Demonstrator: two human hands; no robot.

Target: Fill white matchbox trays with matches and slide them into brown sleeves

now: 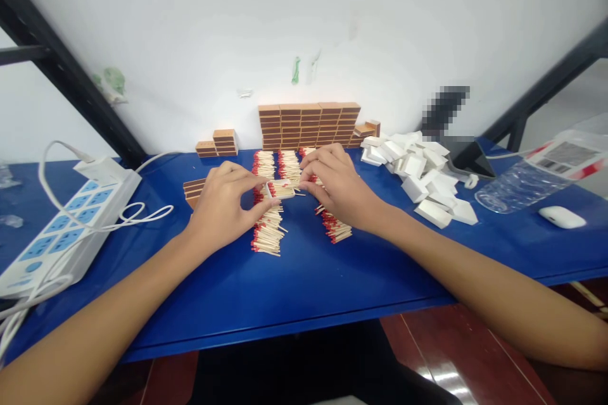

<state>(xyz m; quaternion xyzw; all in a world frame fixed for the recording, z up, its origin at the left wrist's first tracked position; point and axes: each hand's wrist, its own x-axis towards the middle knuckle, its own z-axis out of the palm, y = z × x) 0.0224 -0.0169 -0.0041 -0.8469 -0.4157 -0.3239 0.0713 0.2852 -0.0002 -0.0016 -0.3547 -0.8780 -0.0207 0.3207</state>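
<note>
My left hand (228,199) pinches the left end of a small white matchbox tray (287,195) between thumb and fingers. Red-tipped matches (280,185) lie inside the tray. At its right end, the curled fingers of my right hand (335,180) are drawn together; what they hold, if anything, cannot be made out. One match sticks out beside those fingertips. Below the tray a row of loose matches (268,231) covers the table, and more rows (288,163) run behind it. Another match pile (335,228) sits under my right hand, partly hidden by it.
Brown matchboxes (308,126) stand stacked against the wall, with smaller stacks (225,142) to the left. White empty trays (418,168) are heaped at right, near a clear plastic bottle (522,183) and a white case (562,217). A power strip (95,247) with cables lies left on the blue table (304,285).
</note>
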